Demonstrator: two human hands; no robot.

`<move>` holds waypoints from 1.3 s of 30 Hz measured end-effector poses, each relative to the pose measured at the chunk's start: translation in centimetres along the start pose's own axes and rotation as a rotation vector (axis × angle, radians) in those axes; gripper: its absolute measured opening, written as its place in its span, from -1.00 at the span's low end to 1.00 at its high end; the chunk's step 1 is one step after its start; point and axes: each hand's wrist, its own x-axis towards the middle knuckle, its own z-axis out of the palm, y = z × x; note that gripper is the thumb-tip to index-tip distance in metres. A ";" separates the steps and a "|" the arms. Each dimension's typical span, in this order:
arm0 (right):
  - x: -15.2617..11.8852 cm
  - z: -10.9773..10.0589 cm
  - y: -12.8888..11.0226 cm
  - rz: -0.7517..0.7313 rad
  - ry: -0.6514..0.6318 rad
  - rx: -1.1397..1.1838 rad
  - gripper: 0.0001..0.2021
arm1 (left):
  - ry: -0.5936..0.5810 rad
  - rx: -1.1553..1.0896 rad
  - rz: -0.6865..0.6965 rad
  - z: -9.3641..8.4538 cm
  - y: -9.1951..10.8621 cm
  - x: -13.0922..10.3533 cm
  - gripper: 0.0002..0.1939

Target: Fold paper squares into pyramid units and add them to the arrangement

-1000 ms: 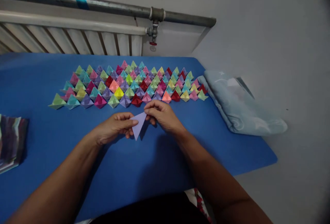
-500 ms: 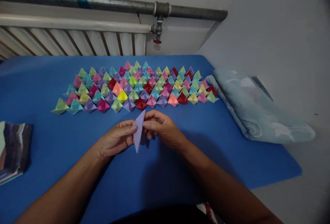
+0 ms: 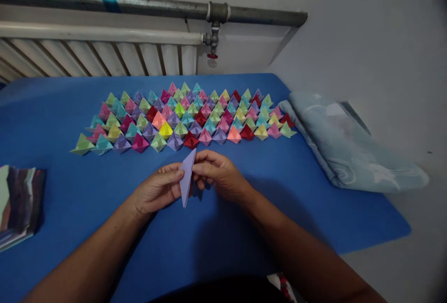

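Note:
A folded piece of lilac paper (image 3: 187, 178), narrow and pointed at both ends, stands tilted between my two hands. My left hand (image 3: 162, 185) is closed on its left side, thumb flat against the face. On the other side, the thumb and fingers of my right hand (image 3: 216, 172) pinch its right edge; some of those fingertips are hidden behind the paper. Just beyond my hands, folded paper boats (image 3: 175, 141) in many colours stand in several close rows on the blue tabletop (image 3: 167, 247).
At the left edge lies a stack of coloured paper (image 3: 24, 200). A folded pale-blue cloth (image 3: 349, 149) with white patterns rests on the table's right side. Behind the table are a white radiator (image 3: 104, 56), a metal pipe (image 3: 157, 6) and a red-handled valve (image 3: 212, 56).
Almost nothing differs. The lilac paper and both hands stay in nearly the same place, and the view has shifted very slightly.

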 end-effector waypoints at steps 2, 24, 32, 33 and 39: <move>0.0 0.0 0.0 0.002 0.002 0.000 -0.79 | 0.004 0.011 -0.002 -0.1 0.0 0.0 -0.70; -0.1 -0.1 0.0 0.078 0.091 -0.142 -0.84 | 0.310 0.178 -0.017 -0.1 0.4 -0.2 -0.63; -0.1 -0.2 0.7 0.063 0.127 -0.240 -0.86 | 0.315 0.175 -0.034 0.3 0.5 -0.4 -0.64; -0.1 -0.2 0.6 0.051 0.144 -0.258 -0.88 | 0.326 0.176 -0.030 0.3 0.5 -0.3 -0.64; -0.1 -0.4 0.7 0.076 0.142 -0.283 -0.89 | 0.383 0.204 -0.026 0.4 0.5 -0.3 -0.61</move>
